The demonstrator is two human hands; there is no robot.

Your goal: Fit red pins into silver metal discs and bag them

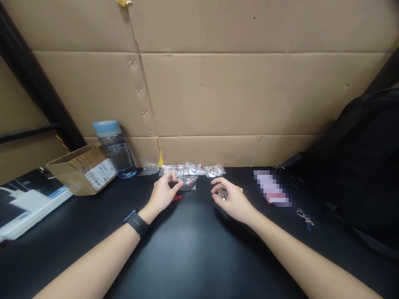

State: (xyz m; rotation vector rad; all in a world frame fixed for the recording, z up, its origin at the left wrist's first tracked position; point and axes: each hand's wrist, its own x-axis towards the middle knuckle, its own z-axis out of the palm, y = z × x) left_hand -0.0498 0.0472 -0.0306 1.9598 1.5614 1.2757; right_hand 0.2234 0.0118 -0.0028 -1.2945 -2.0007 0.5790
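My left hand (164, 192), with a black watch on its wrist, rests on the black table (193, 249) with fingers pinched at the edge of a small clear plastic bag (188, 182) holding a silver and red part. A small red piece (177, 198) lies just under that hand. My right hand (232, 200) is curled around a small round silver metal part (223, 195). Behind both hands, a row of three similar clear bags (195, 169) lies against the cardboard wall.
A cardboard wall (218, 95) closes the back. A blue-lidded water bottle (116, 148) and an open cardboard box (82, 168) stand at left, with a white box (28, 203) beside them. A black bag (358, 166), a blurred card (272, 189) and a key ring (305, 216) are at right.
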